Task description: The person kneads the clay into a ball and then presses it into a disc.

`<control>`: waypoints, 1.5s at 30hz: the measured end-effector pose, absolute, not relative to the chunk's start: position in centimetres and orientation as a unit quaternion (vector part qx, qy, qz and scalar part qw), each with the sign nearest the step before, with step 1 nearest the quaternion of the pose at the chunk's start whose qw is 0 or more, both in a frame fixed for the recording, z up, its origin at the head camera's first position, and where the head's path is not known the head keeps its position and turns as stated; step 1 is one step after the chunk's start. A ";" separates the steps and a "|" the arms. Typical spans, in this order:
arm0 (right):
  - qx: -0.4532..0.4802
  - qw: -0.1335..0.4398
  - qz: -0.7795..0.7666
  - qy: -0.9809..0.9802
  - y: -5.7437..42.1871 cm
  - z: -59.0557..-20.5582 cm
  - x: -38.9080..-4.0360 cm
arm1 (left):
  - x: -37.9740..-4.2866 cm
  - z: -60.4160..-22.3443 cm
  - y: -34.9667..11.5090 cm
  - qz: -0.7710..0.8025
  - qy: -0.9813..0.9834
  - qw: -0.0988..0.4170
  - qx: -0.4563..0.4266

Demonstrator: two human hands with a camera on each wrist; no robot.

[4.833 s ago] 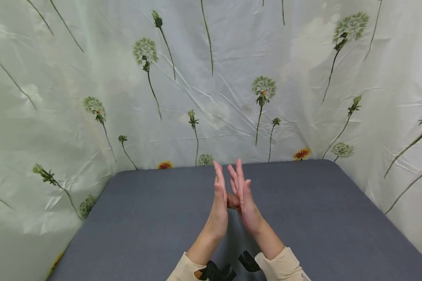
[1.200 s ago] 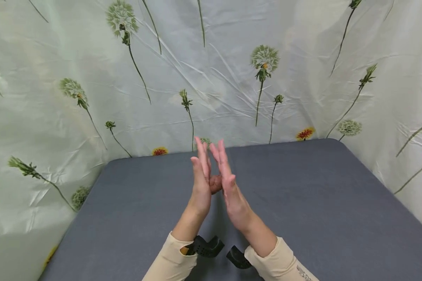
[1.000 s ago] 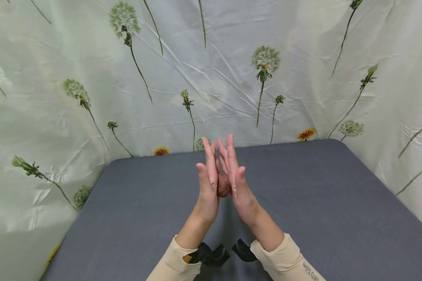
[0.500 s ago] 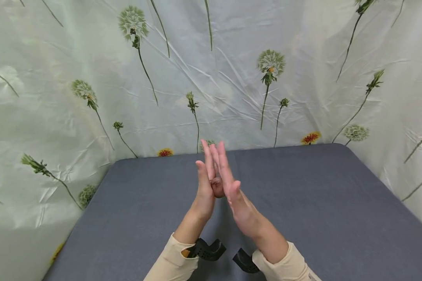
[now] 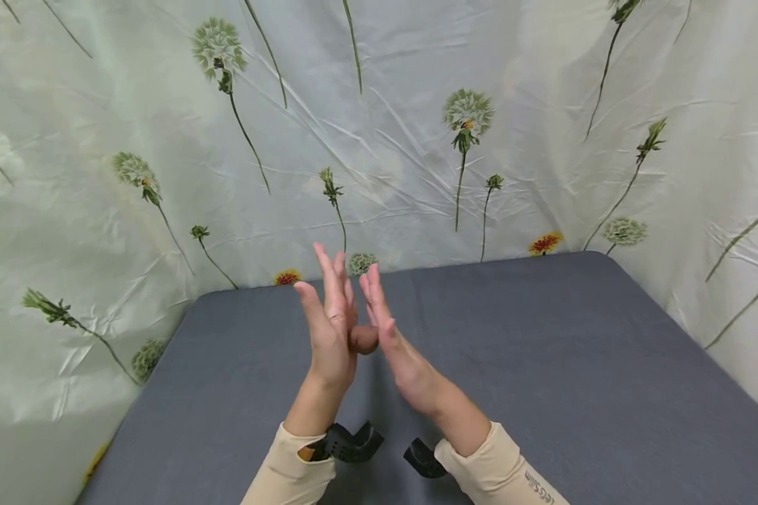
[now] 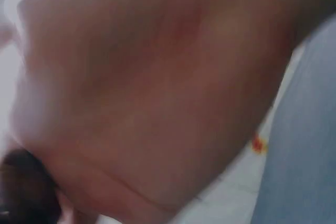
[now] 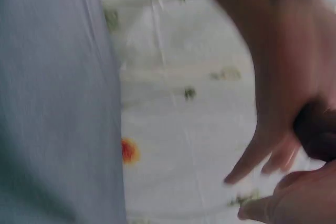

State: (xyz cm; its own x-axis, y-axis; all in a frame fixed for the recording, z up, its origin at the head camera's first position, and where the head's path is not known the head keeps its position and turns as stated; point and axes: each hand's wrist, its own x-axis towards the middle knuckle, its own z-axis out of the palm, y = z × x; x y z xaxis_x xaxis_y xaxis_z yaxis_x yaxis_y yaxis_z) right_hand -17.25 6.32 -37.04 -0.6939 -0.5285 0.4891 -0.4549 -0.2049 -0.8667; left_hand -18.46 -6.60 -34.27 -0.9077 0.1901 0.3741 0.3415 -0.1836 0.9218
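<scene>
Brown and roughly round, a small lump of what looks like clay or dough (image 5: pixel 364 339) sits between your palms, raised above a counter covered in plain blue-grey cloth (image 5: pixel 575 351). Your bare left hand (image 5: pixel 330 338) stands nearly upright on one side, its fingers straight and its thumb lifted away from them; your bare right hand (image 5: pixel 404 363) slants in from the other, its fingers likewise extended. Neither hand curls around the lump: their inner faces meet it from both sides, while the fingertips stand apart above. Your left wrist's view is mostly blurred skin; your right wrist's shows the lump as a dark, rounded shape between both hands.

By appearances, you are partway through working the lump between your palms. Its rounding looks well advanced, though it shows too small to judge for cracks or flat spots. How much shaping is left cannot be told for certain; the lump is not set down, and both hands remain engaged with it.

Cream sleeves (image 5: pixel 293 463) end near your wrists beside black plastic mounts (image 5: pixel 356 443), and a pale, glossy curtain printed with dandelions (image 5: pixel 404 175) hangs beyond the counter's far edge.
</scene>
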 end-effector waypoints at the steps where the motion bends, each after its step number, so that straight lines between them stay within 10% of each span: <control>1: -0.398 0.023 -0.664 0.633 5.9 -37.0 -17.0 | -18.7 -34.4 -6.8 -0.744 -0.636 0.057 -0.199; 8: -0.364 -0.031 -0.679 0.637 7.7 -36.5 -17.6 | -18.5 -36.7 -4.6 -0.693 -0.689 0.008 -0.209; 22: -0.312 0.105 -0.707 0.626 4.9 -40.1 -19.0 | -20.6 -38.0 -7.0 -0.715 -0.675 0.067 -0.170; 33: -0.268 -0.050 -0.740 0.614 11.1 -37.9 -21.2 | -18.4 -39.1 -2.4 -0.732 -0.609 -0.143 -0.268; 41: -0.280 0.055 -0.722 0.631 8.0 -40.6 -19.5 | -18.6 -36.2 -4.4 -0.726 -0.632 0.032 -0.270; 45: -0.300 0.022 -0.739 0.603 7.8 -39.3 -18.7 | -19.2 -37.1 -4.5 -0.715 -0.654 0.033 -0.245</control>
